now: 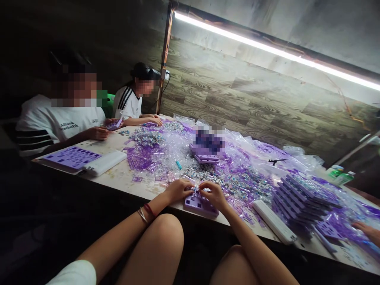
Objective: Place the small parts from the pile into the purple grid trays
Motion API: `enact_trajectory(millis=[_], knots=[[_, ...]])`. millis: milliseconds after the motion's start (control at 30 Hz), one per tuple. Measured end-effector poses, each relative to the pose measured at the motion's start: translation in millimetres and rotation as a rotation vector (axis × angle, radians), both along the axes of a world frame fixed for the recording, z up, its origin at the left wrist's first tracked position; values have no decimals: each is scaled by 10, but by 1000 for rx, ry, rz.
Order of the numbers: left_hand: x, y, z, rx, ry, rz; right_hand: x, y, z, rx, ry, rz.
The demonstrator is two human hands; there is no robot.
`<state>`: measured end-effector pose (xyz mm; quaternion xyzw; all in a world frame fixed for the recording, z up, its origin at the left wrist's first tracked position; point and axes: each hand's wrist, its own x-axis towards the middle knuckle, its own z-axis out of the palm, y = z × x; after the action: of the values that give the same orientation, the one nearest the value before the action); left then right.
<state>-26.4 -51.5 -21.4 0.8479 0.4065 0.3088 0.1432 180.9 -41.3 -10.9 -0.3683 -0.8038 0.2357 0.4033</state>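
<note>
A purple tray with square openings (202, 205) lies at the table's near edge, in front of my knees. Over its far left part is my left hand (180, 190), its fingers closed near the fingertips of the other hand. My right hand (213, 194) is bent over the tray's far side, thumb and fingers pinched together. Whatever lies between the fingertips is too small to make out. Just beyond both hands spreads a heap of small white and blue pieces (204, 173), with clear and purple plastic parts around it.
White oblong devices lie left (105, 163) and right (274, 221). Another purple tray (73, 157) is at the left, stacked trays (299, 204) at the right. Two people (63, 122) sit along the left side; another person's hand (368, 231) reaches in at the right edge.
</note>
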Motion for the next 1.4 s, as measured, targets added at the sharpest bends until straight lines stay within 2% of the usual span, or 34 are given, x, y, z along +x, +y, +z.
enact_trajectory(millis=[233,467,800,900,1067,1300,1400], knots=[[32,-13,56,-9,27,25,-80,-16,11,46,-72,-13],[46,-17,65,-2,25,48,-135,-1,32,35,-68,43],[76,35,48,-115,-44,85,-127,25,41,51,-74,110],[83,-15,45,-75,-25,82,-104,16,64,11,-59,103],[105,-90,44,-17,61,147,24,20,113,-55,-45,53],[116,-73,80,86,131,75,89,-108,201,-53,-64,68],[105,-65,83,82,114,64,83,-182,219,-43,-66,88]])
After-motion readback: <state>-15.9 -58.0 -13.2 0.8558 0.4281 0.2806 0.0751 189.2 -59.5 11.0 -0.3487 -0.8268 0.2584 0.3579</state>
